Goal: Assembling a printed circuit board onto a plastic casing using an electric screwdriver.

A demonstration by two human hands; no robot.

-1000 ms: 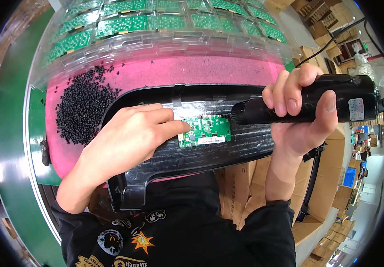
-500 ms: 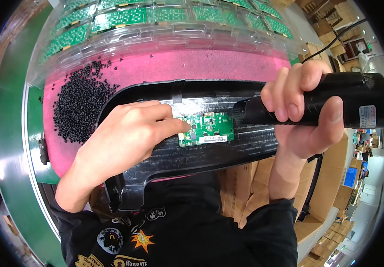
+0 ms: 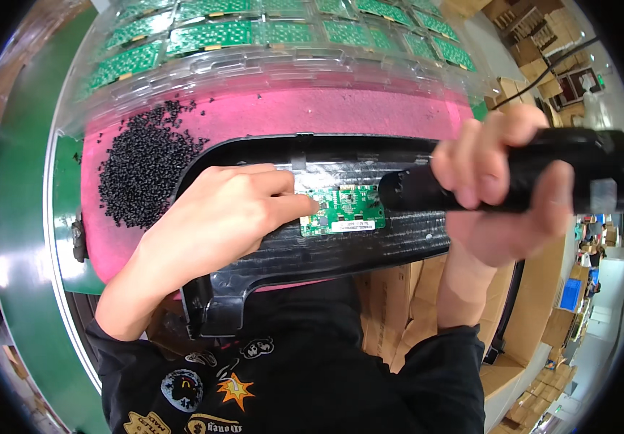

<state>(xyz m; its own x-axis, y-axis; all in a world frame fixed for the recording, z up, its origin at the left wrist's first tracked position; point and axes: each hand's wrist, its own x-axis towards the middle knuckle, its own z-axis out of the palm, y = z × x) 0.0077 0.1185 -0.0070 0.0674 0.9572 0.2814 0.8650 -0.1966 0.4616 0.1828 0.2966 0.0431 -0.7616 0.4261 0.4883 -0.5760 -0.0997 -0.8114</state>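
My right hand (image 3: 496, 177) is wrapped around a black electric screwdriver (image 3: 579, 163) held nearly level, and both are smeared by motion. Its black nose (image 3: 409, 192) is over the right end of a green circuit board (image 3: 359, 206); the tip's contact is hidden. The board lies inside a long, curved black plastic housing (image 3: 341, 253). From the left, my left hand (image 3: 236, 210) has its fingers closed at the board's left end, the index finger pressed on it and the others curled under.
A pile of small black screws (image 3: 138, 170) lies on the pink mat (image 3: 290, 108), left of the housing. Clear plastic trays (image 3: 268, 61) of green boards stand at the far side. An open cardboard box (image 3: 391, 311) is at the near right; a green surface (image 3: 23, 239) runs along the left.
The view has shifted slightly, carrying the mat, housing and board a little rightward. My right hand and screwdriver have become blurred, the nose slightly lower. My left hand stays on the board.
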